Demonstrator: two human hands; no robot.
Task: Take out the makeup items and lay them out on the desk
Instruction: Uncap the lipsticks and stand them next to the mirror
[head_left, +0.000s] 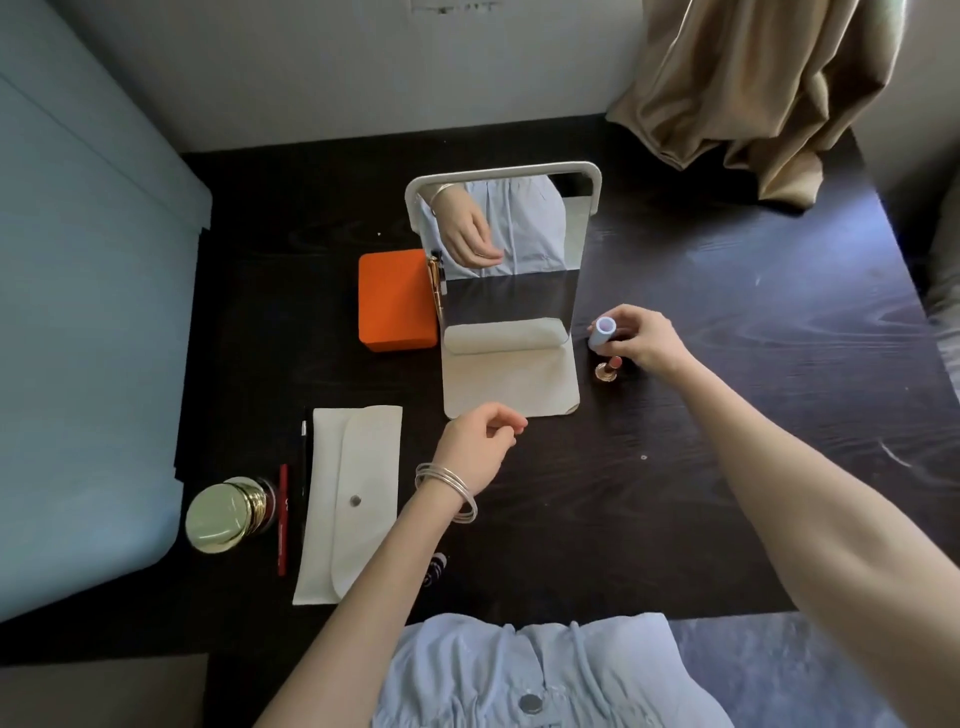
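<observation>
While the gold-lidded jar (228, 514), the red pencil (282, 519) and the slim black pencil (304, 457) already lie at the desk's (649, 493) left edge beside the closed white pouch (353, 499), the laying-out step seems well along. The left hand (475, 449) hovers empty near the mirror stand (511, 358), fingers loosely curled around nothing. Further right, the right hand (641, 340) grips a pale lilac tube (602, 335), upright beside the stand, with a gold lipstick (607, 370) standing just below it. The next move likely calls for setting the tube down steadily without toppling the lipstick.
</observation>
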